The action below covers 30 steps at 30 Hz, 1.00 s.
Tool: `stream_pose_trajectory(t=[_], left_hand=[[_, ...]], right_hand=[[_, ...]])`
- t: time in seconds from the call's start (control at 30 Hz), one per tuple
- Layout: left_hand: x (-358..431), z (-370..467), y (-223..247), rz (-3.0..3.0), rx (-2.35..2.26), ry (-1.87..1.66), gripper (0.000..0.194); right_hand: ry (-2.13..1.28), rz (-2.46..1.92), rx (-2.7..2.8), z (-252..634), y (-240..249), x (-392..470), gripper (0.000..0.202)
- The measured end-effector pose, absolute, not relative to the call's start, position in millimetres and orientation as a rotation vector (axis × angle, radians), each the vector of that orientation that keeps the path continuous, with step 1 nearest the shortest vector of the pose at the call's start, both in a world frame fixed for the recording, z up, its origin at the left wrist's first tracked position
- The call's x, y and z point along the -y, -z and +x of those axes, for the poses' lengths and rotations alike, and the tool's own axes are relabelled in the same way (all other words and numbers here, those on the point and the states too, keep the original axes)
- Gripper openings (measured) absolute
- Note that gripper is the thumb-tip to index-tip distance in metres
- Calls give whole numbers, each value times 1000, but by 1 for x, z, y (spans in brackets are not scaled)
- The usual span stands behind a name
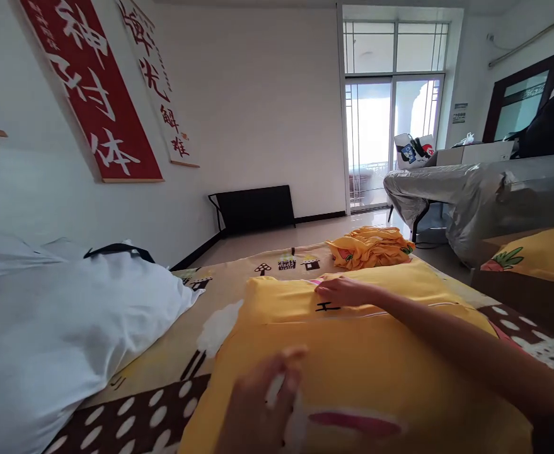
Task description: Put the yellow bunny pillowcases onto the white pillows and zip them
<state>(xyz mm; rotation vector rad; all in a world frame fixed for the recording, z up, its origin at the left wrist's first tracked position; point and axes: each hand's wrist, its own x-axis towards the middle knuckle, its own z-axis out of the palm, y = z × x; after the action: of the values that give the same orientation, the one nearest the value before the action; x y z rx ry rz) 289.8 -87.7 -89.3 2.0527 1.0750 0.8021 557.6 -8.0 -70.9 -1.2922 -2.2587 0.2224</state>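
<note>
A yellow pillowcase (pixel 352 366) with a plump filling lies before me, with dark pink print near its lower edge and an opening seam across its upper part. At its far edge my right hand (pixel 340 291) is closed, fingers bent down on the pillowcase fabric beside a black printed letter. The fingertips are partly hidden. My left hand (pixel 267 391), blurred by motion, hovers over the lower left of the pillowcase. Its fingers are loosely curled with a gap between thumb and forefinger, and nothing shows in them.
Beneath is a patterned blanket (pixel 229 284). White pillows (pixel 116 309) lie at left. A crumpled yellow cloth (pixel 371 247) rests on the far edge. At right, a box (pixel 522 296) holds yellow fabric, and a plastic-wrapped sofa (pixel 532 189) stands behind it. A black folded panel (pixel 255 209) leans by the wall.
</note>
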Motion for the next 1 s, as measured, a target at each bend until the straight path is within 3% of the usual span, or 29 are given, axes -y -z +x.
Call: stream_pose_trajectory(t=[0.13,0.27,0.43,0.67,1.0], left_hand=[[0,302,72,2494,-1009,-784,46],[-48,301,104,2588,-1011,-792,43],[-52,283,125,2632,-924,-905,32],[-47,280,126,2629,-927,-899,23],[-48,298,87,2496,-1147,-1164,27]], right_hand=[[-178,-1287,2305,599,84,82,34],[-137,-1591,2041,667,110,135,36],[-88,-1811,1899,726,125,150,37],[-20,-1742,1859,717,133,142,25],[250,-1580,1435,715,105,133,21]])
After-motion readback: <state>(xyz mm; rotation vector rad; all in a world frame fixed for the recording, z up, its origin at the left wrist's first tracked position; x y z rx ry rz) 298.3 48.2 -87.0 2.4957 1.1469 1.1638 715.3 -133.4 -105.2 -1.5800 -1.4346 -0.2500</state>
